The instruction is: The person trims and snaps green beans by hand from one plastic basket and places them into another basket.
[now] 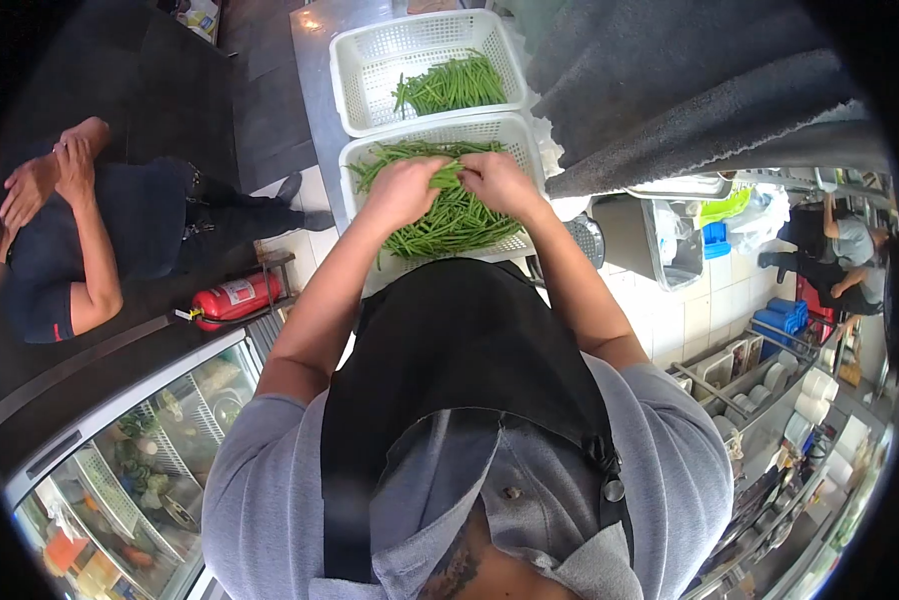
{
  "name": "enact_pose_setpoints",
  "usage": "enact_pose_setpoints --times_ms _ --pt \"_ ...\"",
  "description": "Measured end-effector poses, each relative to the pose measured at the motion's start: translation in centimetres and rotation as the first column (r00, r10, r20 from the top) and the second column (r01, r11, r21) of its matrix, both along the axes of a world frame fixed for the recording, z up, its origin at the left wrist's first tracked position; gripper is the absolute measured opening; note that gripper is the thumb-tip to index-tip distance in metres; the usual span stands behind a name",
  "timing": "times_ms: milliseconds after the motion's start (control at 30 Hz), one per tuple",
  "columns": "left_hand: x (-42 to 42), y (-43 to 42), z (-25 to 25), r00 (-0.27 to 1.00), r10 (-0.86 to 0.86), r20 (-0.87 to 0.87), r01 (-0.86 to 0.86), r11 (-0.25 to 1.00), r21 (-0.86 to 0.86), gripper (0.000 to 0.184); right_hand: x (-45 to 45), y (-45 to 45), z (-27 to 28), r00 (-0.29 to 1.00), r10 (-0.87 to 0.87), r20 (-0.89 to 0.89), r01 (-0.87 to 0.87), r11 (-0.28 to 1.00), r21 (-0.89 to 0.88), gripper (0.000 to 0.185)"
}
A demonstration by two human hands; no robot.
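Observation:
Both my hands are over the nearer white perforated basket (522,130), which holds a large heap of green beans (450,225). My left hand (407,190) is closed around some green beans, whose ends stick out between the two hands. Close beside it, my right hand (502,184) is pinched at the other end of that small bunch. A second white basket (365,50) stands just beyond, with a smaller pile of green beans (457,84) at its near right side.
Both baskets stand on a metal table (315,55). A dark towel-like cloth (690,120) hangs to the right, near a grey bin (630,235). At left are a person (100,225), a red fire extinguisher (238,300) and a glass-fronted fridge (140,470). More people work at far right.

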State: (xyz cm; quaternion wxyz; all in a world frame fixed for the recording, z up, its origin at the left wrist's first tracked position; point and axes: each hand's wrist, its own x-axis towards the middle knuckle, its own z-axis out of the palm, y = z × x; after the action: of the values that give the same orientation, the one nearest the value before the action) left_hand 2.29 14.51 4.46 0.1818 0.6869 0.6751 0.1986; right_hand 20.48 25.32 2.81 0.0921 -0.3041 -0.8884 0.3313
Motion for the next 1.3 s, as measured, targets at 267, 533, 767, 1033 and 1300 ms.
enact_pose_setpoints --times_ms 267,533,767,1033,1300 --pt "0.4 0.8 0.8 0.994 0.107 0.006 -0.106 0.993 -0.051 0.036 1.6 0.8 1.5 0.979 -0.194 -0.069 0.168 0.946 -0.277 0.016" --pt "0.8 1.3 -0.2 0.976 0.190 0.106 -0.179 0.978 -0.107 0.026 0.3 0.0 0.3 0.930 -0.271 -0.249 0.240 0.959 -0.150 0.014" --pt "0.5 1.6 -1.5 0.787 0.316 0.530 -0.204 0.944 -0.261 0.031 -0.5 -0.4 -3.5 0.563 -0.754 -0.340 -0.198 0.276 -0.940 0.017" --pt "0.6 2.0 -1.9 0.009 0.334 0.943 -0.313 0.896 -0.314 0.024 0.6 -2.2 0.1 0.871 -0.395 -0.292 -0.056 0.510 -0.858 0.019" --pt "0.4 2.2 -1.2 -0.117 0.226 0.967 -0.314 0.915 -0.252 0.021 -0.6 -2.1 -1.4 0.713 -0.619 -0.330 -0.268 0.194 -0.943 0.010"
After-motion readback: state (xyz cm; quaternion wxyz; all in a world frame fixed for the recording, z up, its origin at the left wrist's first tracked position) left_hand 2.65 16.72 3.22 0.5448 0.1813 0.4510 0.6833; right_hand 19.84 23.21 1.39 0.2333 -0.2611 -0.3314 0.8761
